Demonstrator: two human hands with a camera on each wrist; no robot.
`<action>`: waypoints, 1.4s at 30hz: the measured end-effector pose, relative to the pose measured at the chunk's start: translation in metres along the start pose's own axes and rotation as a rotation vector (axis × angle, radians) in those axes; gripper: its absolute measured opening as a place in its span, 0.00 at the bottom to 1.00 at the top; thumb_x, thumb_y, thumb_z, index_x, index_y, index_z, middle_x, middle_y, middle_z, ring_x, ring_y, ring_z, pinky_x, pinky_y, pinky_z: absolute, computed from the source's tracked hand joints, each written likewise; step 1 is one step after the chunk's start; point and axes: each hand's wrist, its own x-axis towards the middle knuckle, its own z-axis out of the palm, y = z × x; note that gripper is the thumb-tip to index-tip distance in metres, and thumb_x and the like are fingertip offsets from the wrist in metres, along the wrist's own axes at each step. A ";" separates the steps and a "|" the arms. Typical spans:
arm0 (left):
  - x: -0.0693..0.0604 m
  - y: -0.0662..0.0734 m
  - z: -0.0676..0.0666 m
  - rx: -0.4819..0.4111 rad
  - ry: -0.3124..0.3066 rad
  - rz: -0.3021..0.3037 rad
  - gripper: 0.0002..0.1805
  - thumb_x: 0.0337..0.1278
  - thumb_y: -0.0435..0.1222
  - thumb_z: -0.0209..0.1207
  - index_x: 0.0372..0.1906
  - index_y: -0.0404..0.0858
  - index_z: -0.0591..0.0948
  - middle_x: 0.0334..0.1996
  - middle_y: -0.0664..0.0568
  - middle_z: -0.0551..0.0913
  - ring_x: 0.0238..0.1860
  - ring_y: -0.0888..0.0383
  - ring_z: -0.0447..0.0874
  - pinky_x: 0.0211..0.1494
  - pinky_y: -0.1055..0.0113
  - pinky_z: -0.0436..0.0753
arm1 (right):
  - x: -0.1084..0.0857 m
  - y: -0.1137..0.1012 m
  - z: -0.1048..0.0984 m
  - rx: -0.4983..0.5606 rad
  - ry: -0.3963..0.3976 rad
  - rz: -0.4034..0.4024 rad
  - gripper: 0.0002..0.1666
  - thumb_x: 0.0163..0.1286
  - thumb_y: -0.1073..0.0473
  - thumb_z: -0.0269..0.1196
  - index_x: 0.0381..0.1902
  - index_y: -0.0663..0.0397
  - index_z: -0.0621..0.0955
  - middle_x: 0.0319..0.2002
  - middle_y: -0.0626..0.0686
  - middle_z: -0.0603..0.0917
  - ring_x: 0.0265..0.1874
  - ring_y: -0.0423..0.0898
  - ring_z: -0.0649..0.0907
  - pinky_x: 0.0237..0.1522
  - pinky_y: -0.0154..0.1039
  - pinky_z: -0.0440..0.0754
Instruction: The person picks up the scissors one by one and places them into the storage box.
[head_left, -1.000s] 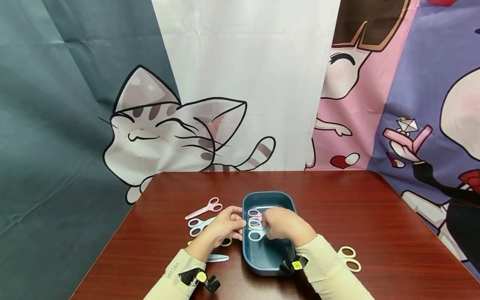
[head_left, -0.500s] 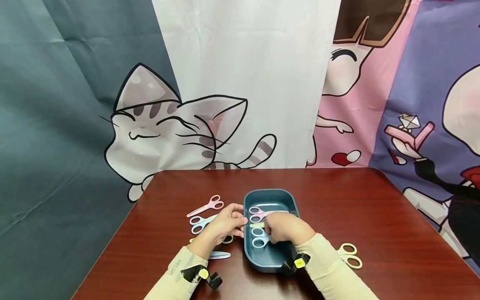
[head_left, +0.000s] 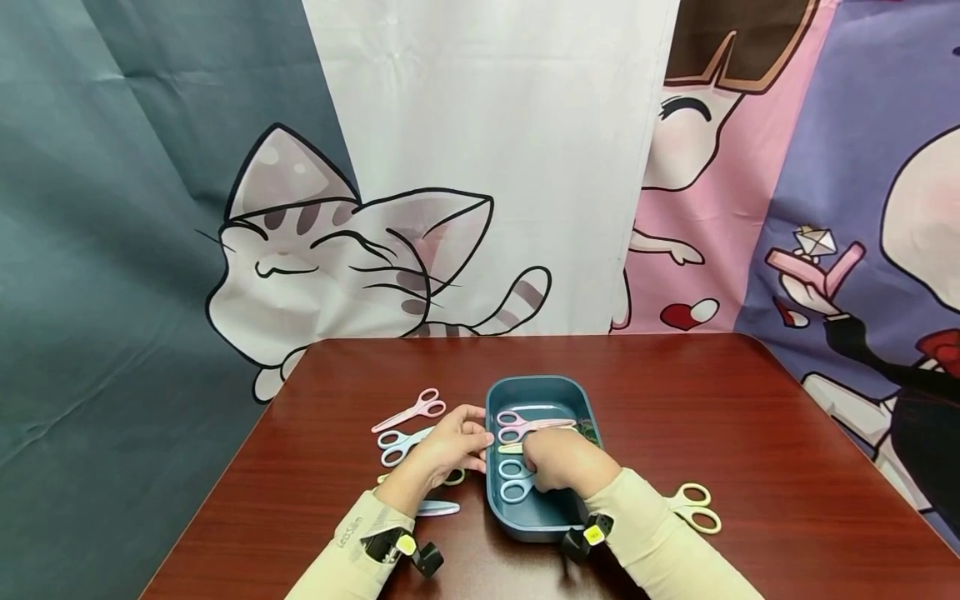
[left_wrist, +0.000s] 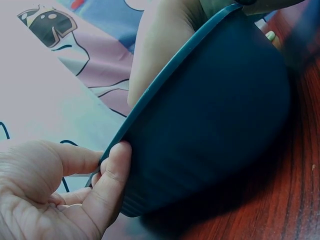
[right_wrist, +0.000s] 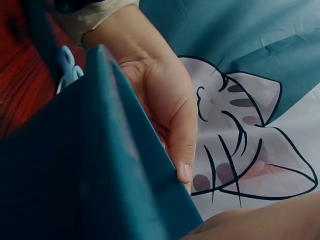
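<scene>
A blue box (head_left: 517, 515) is standing on the shiny red-brown table (head_left: 637, 375). The person's left hand (head_left: 453, 443) is holding the left wall of the blue box. Its thumb and fingers are bending around the edge and pinching it, and the left wrist view is showing this up close.

The person's right hand (head_left: 566, 457) is reaching down inside the blue box. Its fingertips are hiding, so nobody can tell if they are gripping anything. The handles of some blue scissors (head_left: 519, 478) are poking out beside that hand, in the left half of the blue box, and their blades are hiding under the hand. Some pink scissors (head_left: 531, 425) are lying in the blue box too, farther back, with their handles pointing to the left wall. A yellow piece (head_left: 512, 448) is peeking out between those two pairs.

More scissors are resting on the left side of the blue box. The farthest back are pink ones (head_left: 422, 407), and next are light blue ones (head_left: 407, 442). Closer to the front, a yellow ring (head_left: 454, 482) and a blue blade (head_left: 438, 507) are showing around the left arm. On the right side of the blue box, yellow scissors (head_left: 682, 503) are lying partly under the cream right sleeve (head_left: 652, 533).

Behind the blue box, a big cloth (head_left: 487, 108) is hanging with a smiling cat (head_left: 300, 250) on it.
</scene>
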 end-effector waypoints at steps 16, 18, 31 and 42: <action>-0.002 -0.001 -0.001 0.001 -0.006 -0.010 0.27 0.66 0.24 0.56 0.66 0.25 0.61 0.34 0.44 0.78 0.24 0.57 0.78 0.25 0.68 0.84 | -0.002 -0.002 0.003 0.022 0.068 0.032 0.20 0.45 0.71 0.72 0.14 0.45 0.73 0.14 0.41 0.69 0.16 0.41 0.67 0.20 0.37 0.66; -0.003 -0.001 -0.001 0.002 -0.005 -0.013 0.27 0.66 0.24 0.56 0.66 0.26 0.61 0.34 0.43 0.78 0.24 0.57 0.78 0.25 0.68 0.84 | -0.002 -0.002 0.003 0.029 0.068 0.032 0.21 0.45 0.71 0.72 0.13 0.45 0.72 0.14 0.41 0.67 0.16 0.40 0.66 0.20 0.36 0.65; -0.002 0.001 -0.001 -0.008 -0.007 -0.018 0.27 0.67 0.23 0.56 0.67 0.25 0.61 0.34 0.44 0.77 0.24 0.58 0.78 0.25 0.68 0.84 | -0.018 0.033 -0.035 0.208 0.176 0.049 0.05 0.61 0.62 0.69 0.29 0.49 0.81 0.24 0.44 0.76 0.25 0.41 0.74 0.27 0.37 0.75; -0.003 0.005 -0.001 0.004 0.003 -0.032 0.27 0.68 0.24 0.56 0.67 0.26 0.62 0.34 0.44 0.78 0.25 0.57 0.79 0.26 0.68 0.85 | -0.087 0.093 -0.044 0.206 0.247 -0.016 0.09 0.59 0.63 0.69 0.36 0.49 0.79 0.30 0.41 0.75 0.29 0.37 0.74 0.31 0.36 0.77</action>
